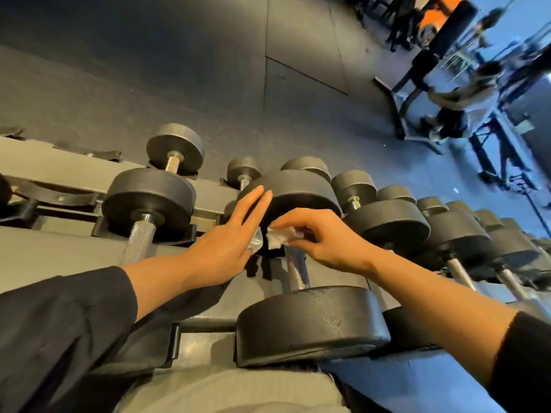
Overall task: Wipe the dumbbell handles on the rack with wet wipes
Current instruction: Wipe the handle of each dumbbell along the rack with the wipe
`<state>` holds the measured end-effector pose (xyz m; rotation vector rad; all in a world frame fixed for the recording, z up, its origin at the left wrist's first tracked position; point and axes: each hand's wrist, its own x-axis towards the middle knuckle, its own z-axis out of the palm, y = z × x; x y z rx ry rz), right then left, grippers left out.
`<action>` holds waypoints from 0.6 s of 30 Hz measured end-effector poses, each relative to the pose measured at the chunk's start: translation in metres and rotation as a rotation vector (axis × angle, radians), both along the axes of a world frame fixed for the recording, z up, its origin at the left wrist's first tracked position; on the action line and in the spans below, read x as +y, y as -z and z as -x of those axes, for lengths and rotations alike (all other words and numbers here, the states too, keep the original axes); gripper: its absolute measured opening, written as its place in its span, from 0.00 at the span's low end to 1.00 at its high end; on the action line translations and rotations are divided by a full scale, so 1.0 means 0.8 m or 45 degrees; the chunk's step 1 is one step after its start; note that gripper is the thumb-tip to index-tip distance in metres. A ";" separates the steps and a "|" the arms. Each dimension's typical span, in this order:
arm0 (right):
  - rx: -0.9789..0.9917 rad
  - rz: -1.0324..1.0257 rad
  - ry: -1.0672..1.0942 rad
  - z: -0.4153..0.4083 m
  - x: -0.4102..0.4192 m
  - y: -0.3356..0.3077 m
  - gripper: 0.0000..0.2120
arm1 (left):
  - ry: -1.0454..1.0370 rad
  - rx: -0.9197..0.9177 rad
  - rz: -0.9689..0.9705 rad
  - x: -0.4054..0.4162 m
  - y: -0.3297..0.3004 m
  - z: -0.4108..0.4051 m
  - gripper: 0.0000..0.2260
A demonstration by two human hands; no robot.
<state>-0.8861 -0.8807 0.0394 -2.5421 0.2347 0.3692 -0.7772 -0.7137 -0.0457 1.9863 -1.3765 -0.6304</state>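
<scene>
Rack (74,171) is running left to right, two tiers, dumbbells sitting in cradles with handles pointing near-to-far. Working dumbbell (310,320) is sitting centre, near head close to the camera, far head under the hands.

Left hand (229,236) is lying flat with fingers straight, touching the side of the far head, gripping nothing. Looks like it's steadying the weight.

Right hand (325,236) is pinching a crumpled wet wipe (278,237) between thumb and fingertips, other fingers loosely curled. Wipe is sitting at the far end of the knurled handle (296,269), right by the far head. A second white scrap is showing beside the left palm; can't tell if it's the same wipe.

Judgement for the stroke:
- wipe is bunched, so opening it and wrapping it round the bar would cover more
- pulling near along the handle while twisting should be getting into the knurl
- keeping the flat hand pressing, so the dumbbell isn't rolling in its cradle
</scene>
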 end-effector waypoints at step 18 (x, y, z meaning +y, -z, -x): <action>0.447 -0.010 -0.117 0.029 -0.002 -0.003 0.15 | 0.061 0.041 0.091 0.001 0.007 -0.011 0.44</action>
